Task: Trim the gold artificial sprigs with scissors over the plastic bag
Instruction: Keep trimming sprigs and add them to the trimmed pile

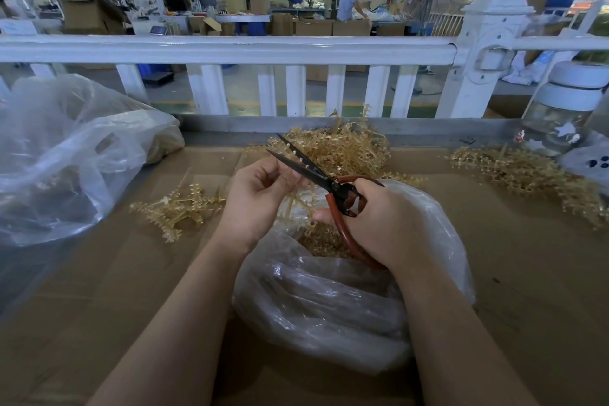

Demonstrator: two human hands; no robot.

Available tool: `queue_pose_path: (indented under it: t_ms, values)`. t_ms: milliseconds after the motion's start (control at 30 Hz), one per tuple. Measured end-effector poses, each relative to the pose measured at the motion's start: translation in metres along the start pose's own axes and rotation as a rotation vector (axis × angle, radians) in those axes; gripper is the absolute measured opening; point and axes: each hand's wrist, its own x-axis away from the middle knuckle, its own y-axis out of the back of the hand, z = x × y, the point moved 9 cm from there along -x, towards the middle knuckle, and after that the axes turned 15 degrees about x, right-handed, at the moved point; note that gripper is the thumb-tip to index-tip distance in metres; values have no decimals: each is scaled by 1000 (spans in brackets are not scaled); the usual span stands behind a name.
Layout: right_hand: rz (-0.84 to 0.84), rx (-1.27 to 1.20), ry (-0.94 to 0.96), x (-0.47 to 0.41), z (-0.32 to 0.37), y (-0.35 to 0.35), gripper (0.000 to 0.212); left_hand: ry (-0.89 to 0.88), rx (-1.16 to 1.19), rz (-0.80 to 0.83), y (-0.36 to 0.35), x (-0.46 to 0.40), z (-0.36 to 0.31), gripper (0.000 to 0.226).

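My right hand (379, 221) grips the red handles of black-bladed scissors (306, 168), whose blades stand apart and point up and left. My left hand (260, 194) pinches a gold sprig (293, 204) that hangs blurred beside the blades, above the clear plastic bag (329, 300) in front of me. Gold trimmings (323, 241) lie in the bag's mouth. A heap of gold sprigs (346, 148) lies just behind the scissors. More gold sprigs lie at the left (174, 211) and at the right (527, 171) on the cardboard.
A large clear bag (66, 155) with pale contents fills the left side. A jar with a white lid (566, 109) stands at the far right. A white railing (230, 49) runs behind the cardboard-covered table (131, 273). A person works far off in the workshop.
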Motion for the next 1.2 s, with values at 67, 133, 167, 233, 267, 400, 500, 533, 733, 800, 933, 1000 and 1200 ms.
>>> queue_pose_path:
  t_ms: [67, 133, 167, 233, 267, 400, 500, 533, 733, 800, 933, 1000, 1200]
  values:
    - [5, 2, 2, 0, 0, 0, 60, -6, 6, 14, -1, 0, 0, 15]
    - [8, -10, 3, 0, 1, 0, 58, -3, 22, 16, -2, 0, 0, 15]
    - [13, -20, 1, 0, 1, 0, 56, 2, 35, 11, -2, 0, 0, 15]
    - [25, -40, -3, 1, 1, 0, 51, 10, 60, 0, -1, -1, 1, 13]
    - [27, -48, -3, 1, 1, 0, 49, 12, 70, -3, 0, -1, 1, 13]
    - [31, -42, 2, 1, 2, 0, 55, 6, 55, 14, -1, 0, 1, 16]
    - [8, -22, 10, 1, 3, 2, 56, 18, 30, 24, -3, 0, 3, 14]
    - [-6, -6, 15, 1, 3, 3, 56, 25, 31, 26, -3, 0, 3, 12]
    - [-6, -15, 12, 1, 3, 1, 65, 33, 28, 51, -6, 1, 2, 11]
    - [7, -25, 5, 0, 2, 0, 65, 22, 36, 46, -7, 1, 2, 11]
    - [39, -67, -8, 0, 0, -2, 60, -10, 73, -19, -1, 0, -1, 13]
    - [31, -53, 6, 1, 2, 0, 55, -20, 58, -33, 1, 0, 0, 13]
    - [40, -56, 0, 2, 3, 1, 53, -37, 48, -45, 3, 0, -1, 12]
